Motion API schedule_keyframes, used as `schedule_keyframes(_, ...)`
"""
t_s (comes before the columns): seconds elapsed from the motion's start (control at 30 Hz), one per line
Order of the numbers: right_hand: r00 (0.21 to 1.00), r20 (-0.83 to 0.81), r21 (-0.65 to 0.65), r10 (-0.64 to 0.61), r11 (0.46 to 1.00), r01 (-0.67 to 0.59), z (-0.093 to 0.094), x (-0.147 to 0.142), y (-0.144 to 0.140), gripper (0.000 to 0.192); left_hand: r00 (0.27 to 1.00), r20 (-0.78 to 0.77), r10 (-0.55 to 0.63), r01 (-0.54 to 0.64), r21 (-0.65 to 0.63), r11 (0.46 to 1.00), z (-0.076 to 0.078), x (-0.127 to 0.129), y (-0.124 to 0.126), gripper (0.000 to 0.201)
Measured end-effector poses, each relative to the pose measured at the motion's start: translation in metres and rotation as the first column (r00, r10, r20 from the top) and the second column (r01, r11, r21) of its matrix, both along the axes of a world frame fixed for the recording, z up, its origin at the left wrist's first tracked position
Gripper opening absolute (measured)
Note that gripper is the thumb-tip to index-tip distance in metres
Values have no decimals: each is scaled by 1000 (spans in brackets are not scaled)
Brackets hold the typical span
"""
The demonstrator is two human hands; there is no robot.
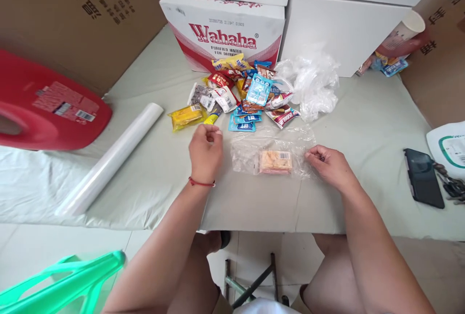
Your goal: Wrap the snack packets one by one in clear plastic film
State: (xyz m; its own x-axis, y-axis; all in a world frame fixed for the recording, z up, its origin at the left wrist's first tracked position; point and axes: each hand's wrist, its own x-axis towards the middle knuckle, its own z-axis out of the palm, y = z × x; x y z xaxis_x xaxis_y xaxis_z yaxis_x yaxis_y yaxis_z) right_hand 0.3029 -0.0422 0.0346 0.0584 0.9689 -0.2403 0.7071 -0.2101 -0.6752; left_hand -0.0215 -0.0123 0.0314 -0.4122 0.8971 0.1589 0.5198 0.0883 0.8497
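**Loose bag, one-sided hold: risks at the surface**

The person is sitting at the cloth-covered surface (pixel 363 125). The right hand (pixel 329 164) is pinching the right edge of a clear plastic bag (pixel 272 151), fingers closed on the film. A wrapped snack bar (pixel 275 161) is lying inside the bag, flat on the surface and near the front edge. The left hand (pixel 205 151) is hovering just left of the bag with fingers curled shut; whether it is gripping anything cannot be told.

Probable faults:

- The bag is being held on one side only. A lift may let the bar slide out.
- The left hand is working close to the snack pile (pixel 243 93); a sweep may scatter packets.
- The film roll (pixel 112 156) is lying slanted near the front edge and may roll off.
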Motion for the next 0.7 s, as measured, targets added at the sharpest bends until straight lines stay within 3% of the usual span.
schedule_keyframes(0.1,1000,21,37,17,999,-18,-1,-3,-2,33,980,-115,165,-121,319,940,16,10,-22,8)
schedule_keyframes(0.13,999,26,43,20,999,-21,-1,-4,-2,32,965,-197,174,-74,430,900,21,17,-33,8)
schedule_keyframes(0.2,999,30,44,25,999,-26,-1,-7,-2,30,917,-395,46,199,555,808,25,35,-58,17)
schedule_keyframes(0.27,999,25,40,24,999,-25,-2,-9,-1,29,777,-593,-213,564,504,654,21,54,-78,25)
schedule_keyframes(0.3,1000,21,39,19,999,-20,-2,-10,0,29,700,-650,-296,665,441,602,16,62,-84,28)
schedule_keyframes(0.37,1000,14,36,10,999,-10,-3,-9,0,30,629,-682,-372,715,321,621,5,75,-87,32)
schedule_keyframes(0.5,996,85,25,17,1000,-19,-3,-4,1,28,602,-674,-428,682,155,715,-13,79,-75,36)
schedule_keyframes(0.63,945,322,244,-63,970,-19,12,-1,10,27,590,-692,-416,672,135,729,-13,76,-67,34)
schedule_keyframes(0.7,946,323,346,-33,934,-86,23,-7,22,27,596,-693,-406,672,155,724,-11,77,-66,32)
